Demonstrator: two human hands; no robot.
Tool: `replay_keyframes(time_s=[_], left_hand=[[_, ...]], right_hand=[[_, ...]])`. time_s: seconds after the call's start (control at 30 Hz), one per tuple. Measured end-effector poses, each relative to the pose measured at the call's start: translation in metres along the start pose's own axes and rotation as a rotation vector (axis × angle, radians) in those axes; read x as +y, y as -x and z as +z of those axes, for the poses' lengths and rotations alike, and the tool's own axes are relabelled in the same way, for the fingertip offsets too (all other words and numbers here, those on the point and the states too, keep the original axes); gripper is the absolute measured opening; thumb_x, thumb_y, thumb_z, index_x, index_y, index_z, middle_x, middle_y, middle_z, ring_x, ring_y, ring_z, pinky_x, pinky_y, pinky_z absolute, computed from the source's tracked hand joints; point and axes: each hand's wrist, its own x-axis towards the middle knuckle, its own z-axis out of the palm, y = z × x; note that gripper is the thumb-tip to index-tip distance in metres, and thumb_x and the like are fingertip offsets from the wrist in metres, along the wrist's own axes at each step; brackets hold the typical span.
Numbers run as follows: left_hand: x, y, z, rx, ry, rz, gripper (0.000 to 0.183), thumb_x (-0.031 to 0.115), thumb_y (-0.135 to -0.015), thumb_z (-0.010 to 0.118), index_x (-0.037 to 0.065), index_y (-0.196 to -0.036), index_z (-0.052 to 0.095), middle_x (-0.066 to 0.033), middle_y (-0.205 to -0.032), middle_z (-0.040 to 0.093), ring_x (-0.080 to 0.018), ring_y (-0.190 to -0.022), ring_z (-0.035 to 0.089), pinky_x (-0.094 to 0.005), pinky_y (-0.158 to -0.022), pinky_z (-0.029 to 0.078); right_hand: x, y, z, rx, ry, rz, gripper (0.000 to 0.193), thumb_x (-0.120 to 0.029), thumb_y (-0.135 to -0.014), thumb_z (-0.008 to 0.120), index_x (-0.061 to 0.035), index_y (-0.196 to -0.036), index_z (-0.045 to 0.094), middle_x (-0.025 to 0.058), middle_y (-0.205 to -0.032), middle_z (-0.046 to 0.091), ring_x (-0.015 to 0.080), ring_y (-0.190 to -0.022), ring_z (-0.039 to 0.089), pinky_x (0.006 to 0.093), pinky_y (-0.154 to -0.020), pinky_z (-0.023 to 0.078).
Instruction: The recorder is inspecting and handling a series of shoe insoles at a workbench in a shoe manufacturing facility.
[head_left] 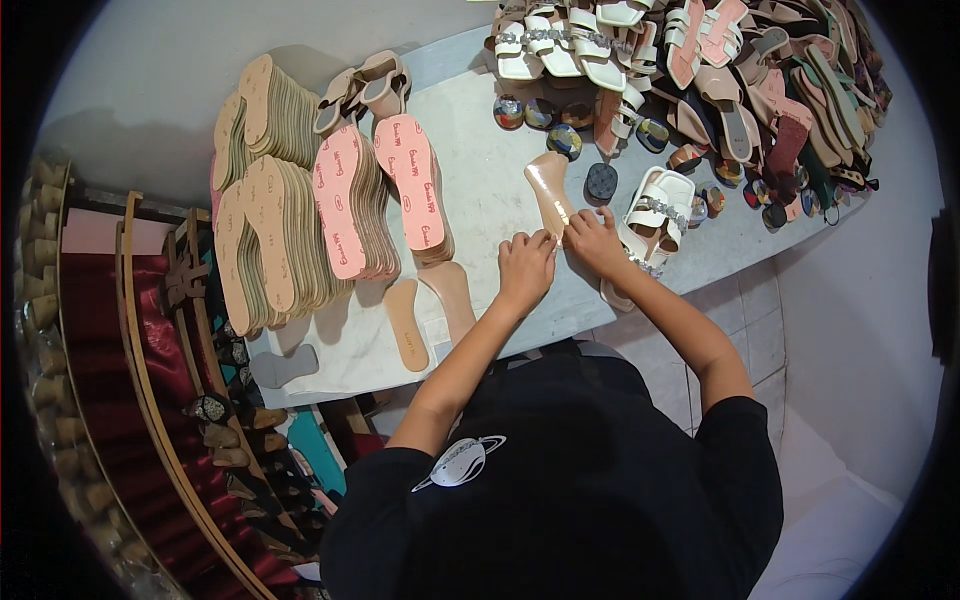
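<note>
A glossy tan insole (pixel 547 182) with a small gold mark lies on the table in front of me, its narrower end toward my body. My left hand (pixel 527 270) closes on that near end from the left. On the other side, my right hand (pixel 595 242) has its fingers bent and pressed to the same end, close to the mark. The fingertips' undersides are hidden. A pair of white sandals (pixel 655 215) with sparkling straps sits just right of my right hand. Beyond that hand is a small dark grey block (pixel 601 183).
Stacks of tan insoles (pixel 280 240) and pink insoles (pixel 345 205) fill the table's left side. Loose tan pieces (pixel 405 325) lie near the front edge. White sandals (pixel 550 45), round multicoloured pieces (pixel 564 141) and a heap of shoes (pixel 780 90) crowd the far right.
</note>
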Motion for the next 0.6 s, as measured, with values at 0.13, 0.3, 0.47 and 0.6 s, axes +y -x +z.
replay_keyframes(time_s=[0.13, 0.3, 0.47, 0.6], left_hand=[[0.0, 0.001, -0.001, 0.004, 0.0, -0.01, 0.023, 0.015, -0.078, 0.059, 0.01, -0.099, 0.065, 0.001, -0.104, 0.058, -0.0228, -0.088, 0.049, -0.0383, -0.077, 0.033], [0.0, 0.002, -0.001, 0.015, -0.007, 0.003, 0.022, 0.015, -0.078, 0.059, 0.011, -0.099, 0.065, 0.0015, -0.104, 0.058, -0.0224, -0.088, 0.05, -0.0381, -0.076, 0.033], [-0.002, 0.002, 0.001, 0.006, -0.017, 0.008, 0.023, 0.016, -0.078, 0.059, 0.012, -0.101, 0.064, 0.0017, -0.104, 0.058, -0.022, -0.088, 0.05, -0.038, -0.076, 0.033], [-0.001, 0.002, 0.002, 0.007, -0.047, 0.031, 0.024, 0.015, -0.078, 0.059, 0.012, -0.102, 0.064, 0.0015, -0.105, 0.058, -0.0217, -0.088, 0.05, -0.0381, -0.076, 0.033]], right_hand=[[-0.003, -0.003, -0.005, -0.015, -0.133, 0.104, 0.008, -0.018, -0.072, 0.058, -0.0108, -0.075, 0.06, 0.0008, -0.081, 0.053, 0.0146, -0.09, 0.051, 0.0426, -0.09, 0.025], [-0.002, 0.002, -0.008, -0.021, -0.131, 0.076, 0.009, -0.019, -0.073, 0.058, -0.011, -0.077, 0.061, 0.0002, -0.082, 0.053, 0.0143, -0.091, 0.051, 0.0438, -0.092, 0.025], [0.0, 0.005, -0.002, -0.003, -0.072, 0.012, 0.009, -0.018, -0.074, 0.056, -0.0104, -0.077, 0.061, 0.0004, -0.083, 0.053, 0.0146, -0.092, 0.05, 0.0434, -0.093, 0.025], [-0.005, 0.005, 0.0, -0.069, 0.073, -0.108, 0.01, -0.017, -0.074, 0.054, -0.0092, -0.076, 0.061, 0.0014, -0.083, 0.053, 0.0158, -0.092, 0.05, 0.0403, -0.093, 0.026]])
